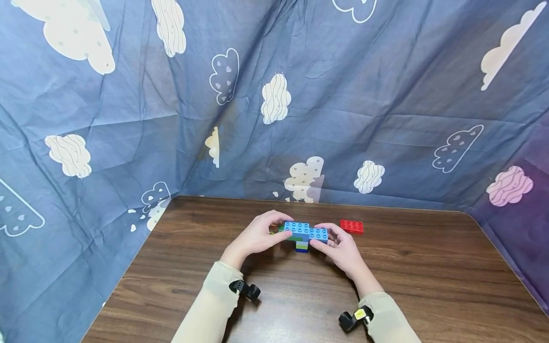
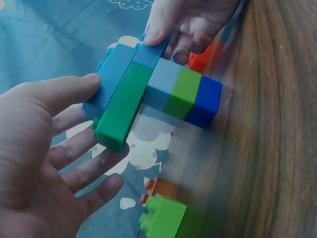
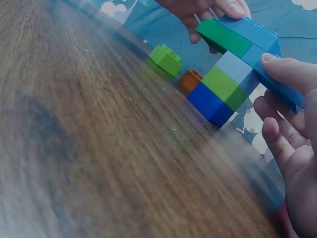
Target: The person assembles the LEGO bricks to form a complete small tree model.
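Hands hold a structure of joined bricks.

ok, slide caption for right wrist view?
Left hand and right hand hold a multicolored block build; lime block and orange block sit behind it.

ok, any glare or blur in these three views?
Head: pale glare on the tabletop near the bottom edge, brick assembly readable; left wrist: haze swallows the right side of the loose lime brick; right wrist: milky smear below the dark blue brick.
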`<state>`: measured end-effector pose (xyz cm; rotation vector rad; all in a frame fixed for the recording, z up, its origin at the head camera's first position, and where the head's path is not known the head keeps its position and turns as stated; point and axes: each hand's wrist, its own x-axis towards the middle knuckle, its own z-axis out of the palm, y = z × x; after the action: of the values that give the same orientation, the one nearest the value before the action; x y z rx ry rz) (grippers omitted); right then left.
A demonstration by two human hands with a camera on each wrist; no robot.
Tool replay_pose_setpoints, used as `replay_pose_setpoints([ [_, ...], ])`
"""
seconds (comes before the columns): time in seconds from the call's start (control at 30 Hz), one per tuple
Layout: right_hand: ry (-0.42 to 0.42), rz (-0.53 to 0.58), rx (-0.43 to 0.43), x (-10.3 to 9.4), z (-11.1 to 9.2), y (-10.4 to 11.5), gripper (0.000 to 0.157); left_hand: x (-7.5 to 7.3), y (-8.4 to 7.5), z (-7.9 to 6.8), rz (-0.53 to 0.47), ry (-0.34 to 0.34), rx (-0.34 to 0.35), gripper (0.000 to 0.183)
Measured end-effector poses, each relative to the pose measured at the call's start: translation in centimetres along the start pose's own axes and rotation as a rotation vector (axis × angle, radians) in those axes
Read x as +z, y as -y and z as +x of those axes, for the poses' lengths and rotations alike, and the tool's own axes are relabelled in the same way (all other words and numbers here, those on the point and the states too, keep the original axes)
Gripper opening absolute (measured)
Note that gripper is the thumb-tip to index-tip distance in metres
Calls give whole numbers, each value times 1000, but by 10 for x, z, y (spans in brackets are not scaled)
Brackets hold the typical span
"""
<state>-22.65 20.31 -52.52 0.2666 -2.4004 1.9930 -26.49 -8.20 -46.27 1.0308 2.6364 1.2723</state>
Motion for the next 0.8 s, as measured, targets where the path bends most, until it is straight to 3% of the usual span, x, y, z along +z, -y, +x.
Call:
replay_pose_setpoints([
  [0.27,12,16,-14,0,-1,2,52,-16,12,-7,-65,-20,-6,39],
  [0.47,28,2,-46,-1,-1,0,48,-30,31,-16,-88,-55,-42,42],
  [0.63,27,1,-59,-2,-1,-2,47,-34,46,-22,-128,-60,-102,48],
  [0.8,22,-6,-52,-2,-2,-1,46,-33,57,-25,-165,-45,-118,49],
])
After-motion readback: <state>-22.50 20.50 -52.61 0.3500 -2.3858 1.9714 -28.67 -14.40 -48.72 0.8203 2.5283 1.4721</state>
